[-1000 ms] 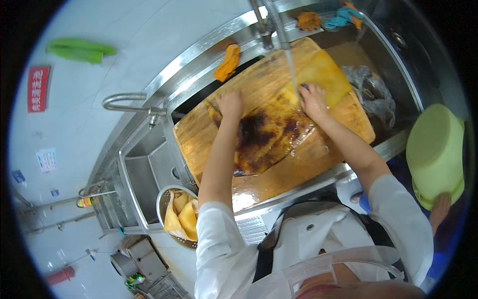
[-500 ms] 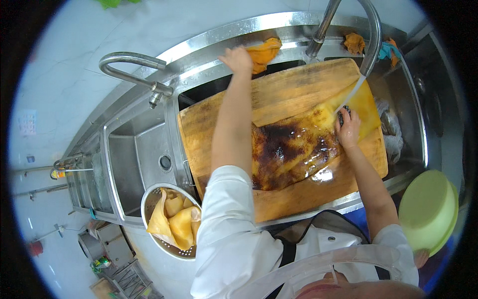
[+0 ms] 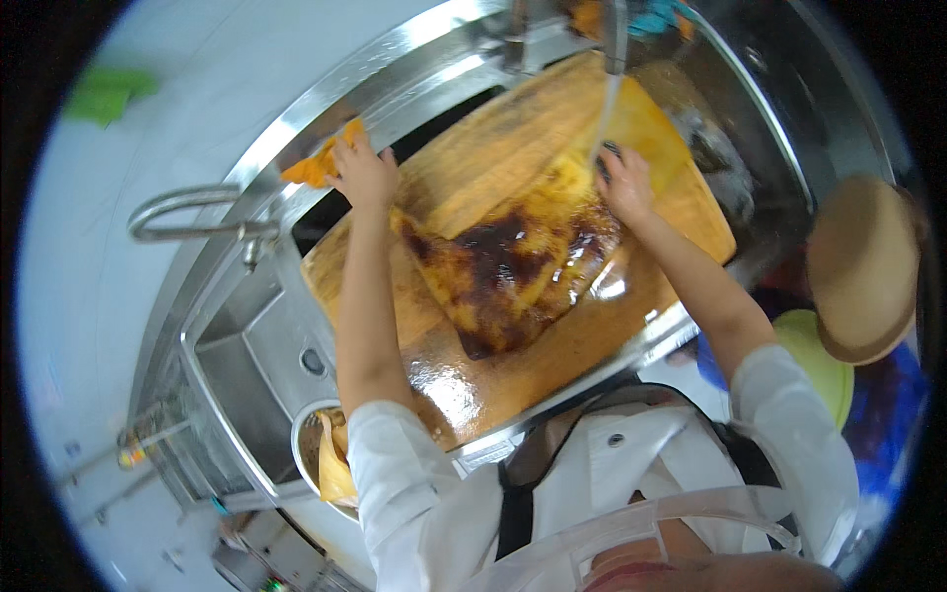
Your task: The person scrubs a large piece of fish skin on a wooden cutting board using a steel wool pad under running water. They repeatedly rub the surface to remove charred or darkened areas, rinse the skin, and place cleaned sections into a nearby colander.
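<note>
Texture check: what's lying on that wooden board (image 3: pixel 513 128)?

Wet, glossy sheet (image 3: pixel 503 266), yellow with scorched brown patches, limp with an uneven outline. Board's got rounded corners, sitting over a steel sink (image 3: pixel 651 340).

And what's being held?

Right hand (image 3: pixel 626 185) grips a small dark object (image 3: pixel 610 152) at the sheet. Left hand (image 3: pixel 365 178) touches a crumpled orange cloth (image 3: pixel 318 163); can't tell if it's gripped.
</note>
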`<state>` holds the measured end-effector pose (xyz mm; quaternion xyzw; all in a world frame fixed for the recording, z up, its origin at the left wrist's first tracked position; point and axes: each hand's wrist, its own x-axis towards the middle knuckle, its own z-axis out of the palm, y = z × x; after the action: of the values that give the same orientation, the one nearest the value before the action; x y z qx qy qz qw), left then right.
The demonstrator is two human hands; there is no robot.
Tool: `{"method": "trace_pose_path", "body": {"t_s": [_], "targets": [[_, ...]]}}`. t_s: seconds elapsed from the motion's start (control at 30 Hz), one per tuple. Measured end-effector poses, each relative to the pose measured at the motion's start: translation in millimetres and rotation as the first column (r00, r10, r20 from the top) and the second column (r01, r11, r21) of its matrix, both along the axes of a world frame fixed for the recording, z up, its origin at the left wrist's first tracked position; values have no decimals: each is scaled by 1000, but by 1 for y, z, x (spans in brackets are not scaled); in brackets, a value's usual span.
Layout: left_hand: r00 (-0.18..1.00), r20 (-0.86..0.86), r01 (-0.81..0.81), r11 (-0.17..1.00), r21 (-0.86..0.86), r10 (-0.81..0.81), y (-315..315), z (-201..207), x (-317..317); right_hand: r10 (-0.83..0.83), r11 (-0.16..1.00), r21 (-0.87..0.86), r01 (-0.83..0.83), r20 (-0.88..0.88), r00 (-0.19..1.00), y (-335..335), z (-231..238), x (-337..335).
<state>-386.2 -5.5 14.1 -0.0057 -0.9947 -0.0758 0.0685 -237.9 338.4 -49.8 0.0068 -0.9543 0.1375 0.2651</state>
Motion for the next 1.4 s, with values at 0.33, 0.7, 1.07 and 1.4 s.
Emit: {"method": "trace_pose_path", "body": {"t_s": [0.33,0.7,1.07,1.4], "targets": [[908,146,392,920,32,-392,116,-56,200,206,978,-43,-202,227,952,-100,4,24],[925,206,337,940,-50,-320,121,-52,202,-188,975,160,152,242,952,-71,-3,-5],[943,232,268,957,-106,-238,108,-46,231,-227,972,137,189,370,901,-19,20,-39],[955,174,265,957,-120,-242,113,-58,234,243,960,18,-280,449,860,-71,12,-20]]}}
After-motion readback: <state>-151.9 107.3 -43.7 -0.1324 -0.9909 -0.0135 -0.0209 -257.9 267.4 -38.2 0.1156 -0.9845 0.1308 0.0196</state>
